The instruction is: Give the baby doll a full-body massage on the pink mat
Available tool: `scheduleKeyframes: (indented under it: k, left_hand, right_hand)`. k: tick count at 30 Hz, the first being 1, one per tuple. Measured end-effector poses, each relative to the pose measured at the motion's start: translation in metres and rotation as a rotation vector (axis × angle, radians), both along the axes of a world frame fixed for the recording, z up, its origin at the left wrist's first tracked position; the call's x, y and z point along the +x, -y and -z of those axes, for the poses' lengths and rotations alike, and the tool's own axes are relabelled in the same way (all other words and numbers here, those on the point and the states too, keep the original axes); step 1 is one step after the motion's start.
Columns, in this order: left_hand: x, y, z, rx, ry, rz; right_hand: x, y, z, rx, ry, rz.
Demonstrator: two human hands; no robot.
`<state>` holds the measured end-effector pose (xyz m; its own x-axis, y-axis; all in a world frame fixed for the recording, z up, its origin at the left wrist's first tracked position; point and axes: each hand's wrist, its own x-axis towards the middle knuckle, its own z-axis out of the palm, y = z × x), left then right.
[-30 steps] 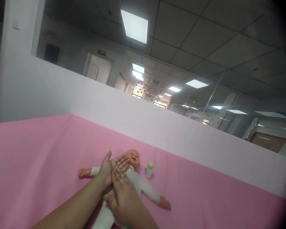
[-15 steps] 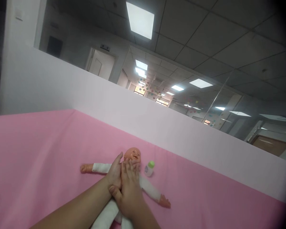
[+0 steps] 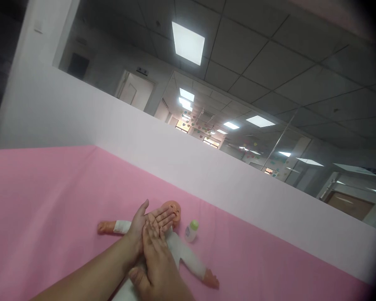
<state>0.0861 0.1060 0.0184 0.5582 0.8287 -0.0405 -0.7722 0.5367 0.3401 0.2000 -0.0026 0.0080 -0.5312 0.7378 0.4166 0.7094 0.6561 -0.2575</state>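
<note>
**Both hands flat on the doll's chest, head just past the fingertips**

Hands first, from the head camera, the only view: the left hand (image 3: 146, 223) lies palm up with fingers spread, across the upper chest of the soft white-bodied baby doll with a peach plastic head (image 3: 188, 257), its fingertips reaching the doll's chin and cheek. The right hand (image 3: 155, 263) rests flat over the doll's torso, fingers extended toward the head and overlapping the left hand's fingers. Neither hand is curled around anything; both are open and pressed against the doll or each other, gripping nothing.

The doll lies on its back on the pink cloth-covered surface (image 3: 50, 200), directly beneath the hands. Its long axis runs from the lower middle of the picture up and slightly right toward the head, almost in line with the right forearm. One arm stretches out to the left, ending in a small peach hand, and the other runs down to the right. The left hand is nearer the head; the right covers the belly and chest.

Just beside the doll's head, on its right and not touching it, stands a small white bottle with a green cap (image 3: 191, 230). Behind the surface runs a low white partition wall (image 3: 207, 167), with glass above it.
</note>
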Motion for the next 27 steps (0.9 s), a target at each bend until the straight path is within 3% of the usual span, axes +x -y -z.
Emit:
scheduleKeyframes:
  k: [7, 12, 15, 19, 23, 27]
  left_hand:
    - [0.032, 0.024, 0.003, -0.098, -0.05, 0.068]
    - [0.025, 0.015, 0.003, -0.038, -0.05, 0.027]
    - [0.01, -0.001, 0.005, -0.041, -0.098, -0.108]
    - [-0.005, -0.018, 0.009, -0.055, -0.159, -0.218]
    - [-0.002, -0.015, 0.01, -0.076, -0.14, -0.186]
    - [0.016, 0.004, 0.009, -0.05, -0.121, -0.084]
  right_hand:
    - [0.017, -0.02, 0.011, 0.028, 0.002, 0.201]
    - [0.03, -0.031, 0.013, 0.023, 0.003, 0.29]
    - [0.029, -0.026, 0.006, -0.042, 0.016, 0.231]
    - [0.019, -0.011, -0.007, -0.124, 0.034, 0.036]
    - [0.009, -0.002, -0.008, -0.135, 0.026, -0.059]
    - [0.009, -0.006, -0.001, -0.077, 0.007, 0.017]
